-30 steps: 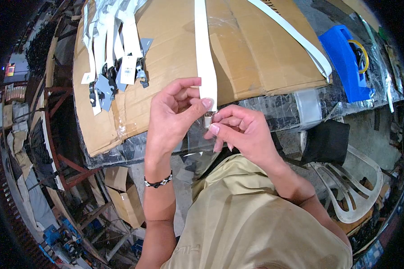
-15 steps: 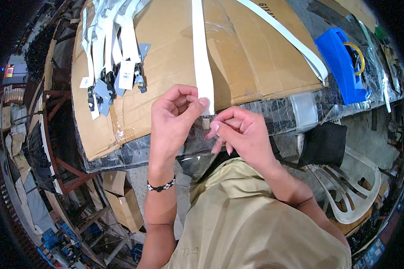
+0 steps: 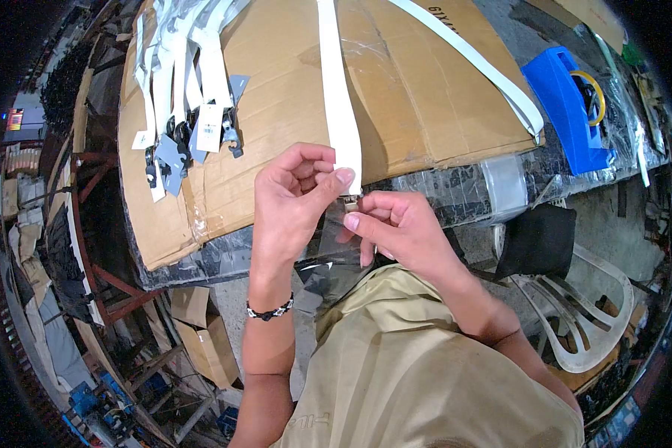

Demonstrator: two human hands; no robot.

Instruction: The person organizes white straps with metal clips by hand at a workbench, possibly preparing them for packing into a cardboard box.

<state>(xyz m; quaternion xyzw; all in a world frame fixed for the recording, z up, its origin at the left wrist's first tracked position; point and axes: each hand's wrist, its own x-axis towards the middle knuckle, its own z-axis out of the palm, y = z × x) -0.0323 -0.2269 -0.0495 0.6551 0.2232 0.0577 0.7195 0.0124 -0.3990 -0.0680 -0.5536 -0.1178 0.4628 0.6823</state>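
Observation:
A white flat belt runs down the cardboard toward me, with a small metal clasp at its near end. My left hand is closed, pinching the belt just above the clasp between thumb and fingers. On the other side, my right hand has its thumb and index finger closed around the clasp, and its other fingers curl below. Part of the clasp is hidden by the fingertips. A second white strap slants across the cardboard to the right.
Several white belts with dark hooks and tags lie at the left of the cardboard sheet. A blue tape dispenser with a yellow ring stands at the right. Below the table are a chair and an open carton.
The belt end and my left hand have shifted slightly right and nearer me. My right hand has moved slightly, its thumb and index finger now around the clasp.

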